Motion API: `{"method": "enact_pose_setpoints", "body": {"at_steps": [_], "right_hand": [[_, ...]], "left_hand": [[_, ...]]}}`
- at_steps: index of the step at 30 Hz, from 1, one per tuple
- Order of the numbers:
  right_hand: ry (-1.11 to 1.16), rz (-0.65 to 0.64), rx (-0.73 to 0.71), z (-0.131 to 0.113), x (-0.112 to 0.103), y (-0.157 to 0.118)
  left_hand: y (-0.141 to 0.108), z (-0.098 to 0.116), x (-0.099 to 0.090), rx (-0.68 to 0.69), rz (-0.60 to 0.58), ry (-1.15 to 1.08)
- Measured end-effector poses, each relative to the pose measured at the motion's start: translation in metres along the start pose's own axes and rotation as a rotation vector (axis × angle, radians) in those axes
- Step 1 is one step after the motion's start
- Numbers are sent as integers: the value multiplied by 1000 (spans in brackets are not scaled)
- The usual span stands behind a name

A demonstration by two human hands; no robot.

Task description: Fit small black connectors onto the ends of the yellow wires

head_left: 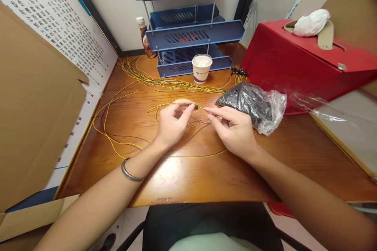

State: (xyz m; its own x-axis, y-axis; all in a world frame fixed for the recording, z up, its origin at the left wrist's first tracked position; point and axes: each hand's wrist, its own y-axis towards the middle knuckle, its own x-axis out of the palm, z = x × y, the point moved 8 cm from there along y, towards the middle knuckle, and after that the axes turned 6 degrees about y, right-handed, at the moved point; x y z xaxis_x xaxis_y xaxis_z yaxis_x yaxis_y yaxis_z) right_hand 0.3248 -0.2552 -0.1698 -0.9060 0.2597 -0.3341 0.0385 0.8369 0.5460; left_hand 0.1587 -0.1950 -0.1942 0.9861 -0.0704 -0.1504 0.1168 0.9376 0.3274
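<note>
Above the middle of the wooden desk, my left hand [174,120] pinches a small black piece [196,107] with a thin yellow wire running by it; the piece's exact kind is too small to tell. Just to the right, my right hand [234,127] has its thumb and forefinger closed on a thin wire [203,108] that leads toward the black piece. Loops of yellow wire [107,129] and dark wire lie on the desk beneath and left of my hands. A clear plastic bag [250,104] full of small black parts rests beyond my right hand.
Behind my hands stretches a bundle of yellow and black wires [165,82] with black ends at right. A paper cup [202,68] stands before a blue tiered rack [194,37], with a bottle [145,39] beside it. A red box [282,62] occupies the right; cardboard [35,106] the left.
</note>
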Motion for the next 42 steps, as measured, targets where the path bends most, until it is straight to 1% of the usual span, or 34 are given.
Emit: {"method": "enact_pose_setpoints", "body": {"at_steps": [7,13,18,22,24,27,30,34,37,42], "right_hand": [[9,2,-69,-3,0,0],[-6,-23,-42,1,2,0],[-3,-24,-51,-1,2,0],[-18,-31,1,2,3,-1],[-5,-30,51,6,4,-2],[20,-17,98,10,4,-3],[18,-14,80,8,3,-2],[7,-4,16,1,2,0],[12,6,-25,-2,1,1],[22,6,-41,-2,1,0]], "left_hand": [[0,0,1,31,-33,43],[-1,2,5,40,-83,82],[-3,3,9,41,-118,86],[-5,3,12,68,-150,94],[-6,2,11,71,-137,92],[-4,1,7,37,-77,33],[-2,-1,2,-17,-16,-33],[1,-4,-3,-59,45,-57],[2,-5,-3,-61,46,-63],[2,-4,0,-54,5,-56]]}}
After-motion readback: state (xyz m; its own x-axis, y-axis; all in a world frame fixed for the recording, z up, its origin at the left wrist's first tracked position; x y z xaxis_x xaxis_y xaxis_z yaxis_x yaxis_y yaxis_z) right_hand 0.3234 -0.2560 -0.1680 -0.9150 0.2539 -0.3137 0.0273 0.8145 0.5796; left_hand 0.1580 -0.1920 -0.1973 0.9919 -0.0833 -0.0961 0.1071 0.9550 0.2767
